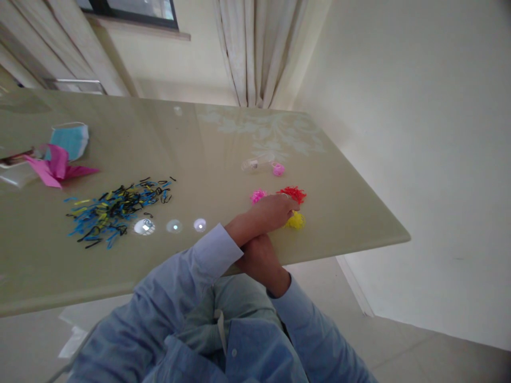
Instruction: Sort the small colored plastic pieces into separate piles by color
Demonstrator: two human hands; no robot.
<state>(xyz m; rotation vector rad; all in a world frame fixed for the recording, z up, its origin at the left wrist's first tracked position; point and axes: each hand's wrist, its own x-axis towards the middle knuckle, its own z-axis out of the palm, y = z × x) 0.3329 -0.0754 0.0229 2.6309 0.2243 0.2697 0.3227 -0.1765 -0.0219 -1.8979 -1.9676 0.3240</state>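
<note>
My left hand [273,214] reaches across to the right, over a red pile of small bands [293,193] and a yellow pile [296,220]. Its fingers are drawn together between these two piles; what they hold, if anything, is too small to make out. Just behind it lies a pink pile [258,196]. My right hand [261,258] rests at the table's front edge, under my left wrist, with its fingers hidden. Farther left on the table spreads a large mixed heap of black, blue and yellow bands [120,206].
A clear tube-like container [256,163] lies beyond the piles, beside a pink bundle [278,169]. At the far left are a pink folded paper [58,166], a blue face mask [71,140] and a clear box [16,174]. The glossy table [207,143] ends near a wall at right.
</note>
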